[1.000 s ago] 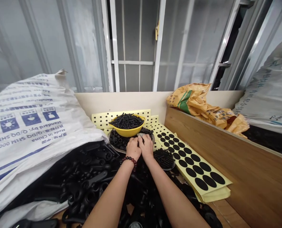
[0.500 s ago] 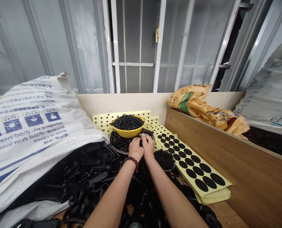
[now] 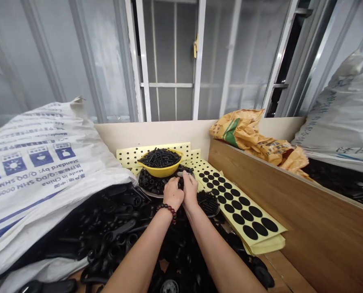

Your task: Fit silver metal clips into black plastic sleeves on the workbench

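Black rubber bits point(image 3: 147, 183) lie in a heap on a round metal plate point(image 3: 150, 193), just under a yellow bowl point(image 3: 160, 171) full of small black sticks point(image 3: 159, 158). The left hand point(image 3: 173, 193) and right hand point(image 3: 190, 189) are close together over the plate. Their fingers point(image 3: 186, 176) curl down on the bits. I cannot tell if they hold one, or which way it points. A yellow sheet of black dots point(image 3: 236, 207) lies just beside the right hand.

White woven sack point(image 3: 37, 171) at left, crumpled yellow sacks point(image 3: 248, 140) behind a wooden board point(image 3: 291, 195), white-framed window point(image 3: 169, 61) beyond.
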Action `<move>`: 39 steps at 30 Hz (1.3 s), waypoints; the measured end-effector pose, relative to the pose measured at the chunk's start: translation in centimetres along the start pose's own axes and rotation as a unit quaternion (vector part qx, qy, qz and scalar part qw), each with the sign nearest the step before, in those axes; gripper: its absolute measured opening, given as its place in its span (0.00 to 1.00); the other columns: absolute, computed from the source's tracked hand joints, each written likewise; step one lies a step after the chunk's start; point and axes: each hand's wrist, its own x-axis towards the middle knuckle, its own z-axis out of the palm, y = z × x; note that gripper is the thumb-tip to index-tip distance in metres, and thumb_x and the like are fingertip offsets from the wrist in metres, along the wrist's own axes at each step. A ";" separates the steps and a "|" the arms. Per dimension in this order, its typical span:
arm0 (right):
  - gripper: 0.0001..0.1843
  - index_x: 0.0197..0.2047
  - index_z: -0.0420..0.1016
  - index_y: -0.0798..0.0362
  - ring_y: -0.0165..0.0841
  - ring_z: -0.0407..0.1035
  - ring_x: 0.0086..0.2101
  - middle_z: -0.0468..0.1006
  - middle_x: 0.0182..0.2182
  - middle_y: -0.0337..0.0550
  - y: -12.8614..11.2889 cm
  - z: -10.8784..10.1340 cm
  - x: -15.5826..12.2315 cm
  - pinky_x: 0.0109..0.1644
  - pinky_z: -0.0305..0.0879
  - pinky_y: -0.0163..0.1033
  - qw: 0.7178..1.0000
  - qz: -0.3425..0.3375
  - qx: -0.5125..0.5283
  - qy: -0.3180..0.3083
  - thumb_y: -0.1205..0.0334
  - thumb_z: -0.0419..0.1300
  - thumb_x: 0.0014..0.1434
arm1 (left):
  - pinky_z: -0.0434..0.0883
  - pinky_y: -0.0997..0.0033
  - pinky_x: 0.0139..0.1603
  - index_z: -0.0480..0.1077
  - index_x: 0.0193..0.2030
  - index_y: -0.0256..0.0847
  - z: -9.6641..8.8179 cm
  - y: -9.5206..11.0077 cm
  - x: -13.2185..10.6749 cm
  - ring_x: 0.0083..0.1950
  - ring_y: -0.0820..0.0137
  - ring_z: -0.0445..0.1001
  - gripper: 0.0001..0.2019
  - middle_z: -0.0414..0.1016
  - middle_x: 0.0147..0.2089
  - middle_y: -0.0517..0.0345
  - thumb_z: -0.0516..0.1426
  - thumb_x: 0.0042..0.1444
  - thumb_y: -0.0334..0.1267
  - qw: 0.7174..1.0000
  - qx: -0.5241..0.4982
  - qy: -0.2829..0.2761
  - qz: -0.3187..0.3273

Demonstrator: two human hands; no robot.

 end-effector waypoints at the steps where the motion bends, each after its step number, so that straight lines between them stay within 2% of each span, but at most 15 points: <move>1: 0.23 0.24 0.70 0.56 0.30 0.62 0.25 0.69 0.20 0.37 -0.7 -0.3 -0.4 0.29 0.62 0.34 1.000 0.008 0.011 0.006 0.47 0.46 0.57 | 0.66 0.53 0.53 0.68 0.48 0.38 -0.4 0.4 -0.6 0.52 0.62 0.69 0.11 0.70 0.53 0.50 0.55 0.57 0.34 1.000 -0.003 -0.006 0.007; 4: 0.20 0.23 0.66 0.55 0.28 0.60 0.24 0.65 0.19 0.35 -3.4 -1.7 -2.5 0.29 0.61 0.33 0.999 0.033 0.034 0.011 0.49 0.49 0.56 | 0.60 0.62 0.60 0.69 0.49 0.36 -1.7 1.4 -3.3 0.58 0.62 0.65 0.18 0.69 0.56 0.49 0.53 0.51 0.21 1.000 -0.009 -0.018 0.012; 6: 0.18 0.22 0.64 0.54 0.27 0.59 0.25 0.64 0.20 0.34 -5.4 -2.7 -4.7 0.30 0.60 0.32 0.998 0.049 0.043 0.005 0.50 0.49 0.56 | 0.56 0.67 0.63 0.68 0.51 0.35 -2.7 1.8 -6.0 0.61 0.64 0.62 0.24 0.66 0.58 0.50 0.51 0.47 0.18 1.000 -0.013 -0.019 0.003; 10: 0.17 0.22 0.63 0.54 0.27 0.60 0.26 0.64 0.21 0.35 -9.4 -4.8 -10.1 0.32 0.61 0.33 0.995 0.074 0.051 -0.031 0.53 0.51 0.56 | 0.55 0.66 0.65 0.66 0.55 0.38 -4.9 2.0 -12.4 0.62 0.67 0.59 0.28 0.64 0.60 0.57 0.48 0.46 0.19 0.999 -0.025 -0.018 -0.018; 15: 0.13 0.31 0.70 0.54 0.30 0.65 0.33 0.70 0.30 0.39 -13.6 -7.7 -17.3 0.40 0.64 0.36 0.988 0.095 0.080 -0.093 0.56 0.50 0.58 | 0.54 0.65 0.65 0.64 0.56 0.42 -7.3 1.7 -20.6 0.63 0.67 0.58 0.29 0.61 0.62 0.61 0.48 0.45 0.21 0.996 -0.071 -0.018 -0.050; 18: 0.12 0.33 0.72 0.53 0.32 0.66 0.36 0.71 0.35 0.42 -14.5 -9.8 -21.0 0.41 0.64 0.37 0.985 0.110 0.065 -0.119 0.58 0.50 0.59 | 0.54 0.64 0.66 0.64 0.57 0.45 -7.4 1.2 -25.0 0.63 0.66 0.57 0.30 0.62 0.62 0.64 0.48 0.45 0.22 0.991 -0.103 -0.028 -0.082; 22: 0.11 0.35 0.72 0.51 0.33 0.66 0.36 0.71 0.36 0.42 -13.9 -12.3 -24.3 0.41 0.64 0.37 0.980 0.133 0.008 -0.147 0.59 0.50 0.59 | 0.56 0.64 0.65 0.66 0.55 0.46 -6.0 0.0 -28.9 0.63 0.66 0.59 0.30 0.63 0.61 0.65 0.48 0.44 0.23 0.981 -0.125 -0.064 -0.137; 26: 0.11 0.40 0.70 0.52 0.34 0.67 0.38 0.71 0.37 0.43 -12.4 -13.1 -25.2 0.43 0.64 0.38 0.979 0.132 -0.035 -0.150 0.57 0.51 0.59 | 0.57 0.66 0.65 0.65 0.56 0.40 -4.7 -1.2 -29.6 0.63 0.66 0.58 0.29 0.63 0.62 0.59 0.46 0.46 0.23 0.984 -0.123 -0.078 -0.102; 29: 0.11 0.38 0.70 0.53 0.34 0.67 0.37 0.71 0.36 0.43 -11.2 -12.8 -24.4 0.44 0.64 0.38 0.976 0.120 -0.062 -0.169 0.57 0.50 0.59 | 0.55 0.66 0.65 0.64 0.56 0.37 -4.3 -1.7 -28.3 0.62 0.67 0.59 0.30 0.64 0.61 0.55 0.46 0.44 0.21 0.987 -0.110 -0.095 -0.064; 33: 0.11 0.32 0.71 0.52 0.33 0.67 0.36 0.71 0.35 0.43 -10.0 -11.8 -22.7 0.43 0.64 0.38 0.974 0.104 -0.071 -0.186 0.58 0.50 0.58 | 0.54 0.66 0.65 0.64 0.56 0.39 -4.3 -2.0 -26.0 0.62 0.68 0.59 0.32 0.64 0.60 0.54 0.45 0.42 0.19 0.990 -0.080 -0.110 -0.036; 39: 0.09 0.32 0.74 0.51 0.40 0.66 0.46 0.72 0.45 0.48 -9.1 -11.6 -21.5 0.53 0.59 0.46 0.977 0.070 -0.083 -0.185 0.59 0.54 0.56 | 0.56 0.66 0.64 0.63 0.58 0.40 -5.1 -2.8 -24.1 0.62 0.65 0.60 0.31 0.63 0.61 0.52 0.48 0.45 0.22 0.987 -0.004 -0.163 0.003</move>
